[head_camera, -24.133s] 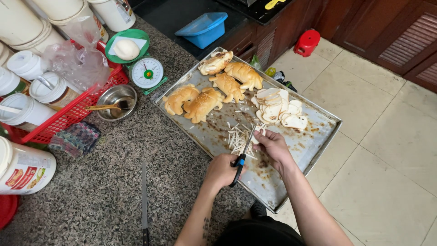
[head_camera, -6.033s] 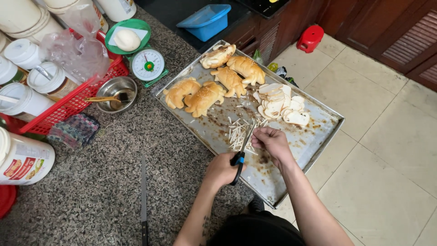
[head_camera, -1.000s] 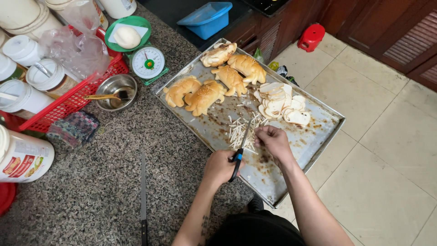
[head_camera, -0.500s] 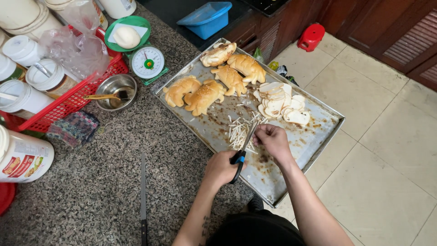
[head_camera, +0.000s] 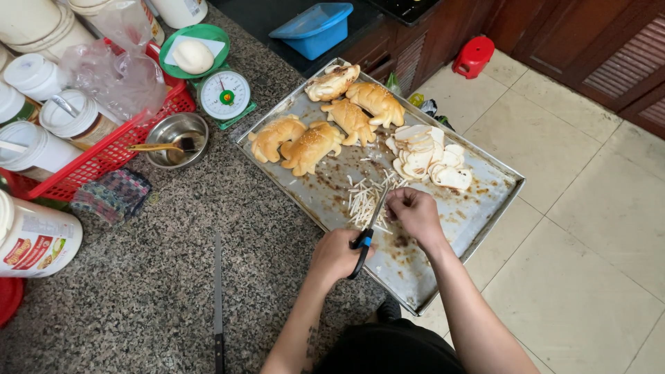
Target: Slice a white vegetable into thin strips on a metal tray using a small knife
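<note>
Left hand (head_camera: 336, 255) is clenched round the blue-and-black handles of the scissors (head_camera: 366, 234), blades pointing up and away into the pile of pale cut strips (head_camera: 365, 197). Right hand (head_camera: 414, 211) sits just beside the blades, fingers curled down, pinching something small at the strips; what exactly it holds I cannot tell.

Both hands work over a big, stained metal baking tray (head_camera: 485, 208) that lies slanted on a speckled granite counter (head_camera: 152, 277) and hangs out past its edge over the pale tiled floor (head_camera: 596, 228). Just beyond the right hand, a heap of white bread slices (head_camera: 429, 156) lies on the tray. Farther out, beyond both hands, five golden baked buns (head_camera: 325, 128) sit at the tray's far end.

Left of the left hand, a long knife (head_camera: 218, 298) lies flat on the granite. Farther left and up, a small steel bowl (head_camera: 176, 138) holds a brush with a golden handle, and beside it a green kitchen scale (head_camera: 222, 90) carries a white dough ball. The red basket (head_camera: 104, 149) holds lidded white tubs and clear bags. Beyond the tray, a blue tub (head_camera: 315, 28) and a red stool (head_camera: 474, 55).
</note>
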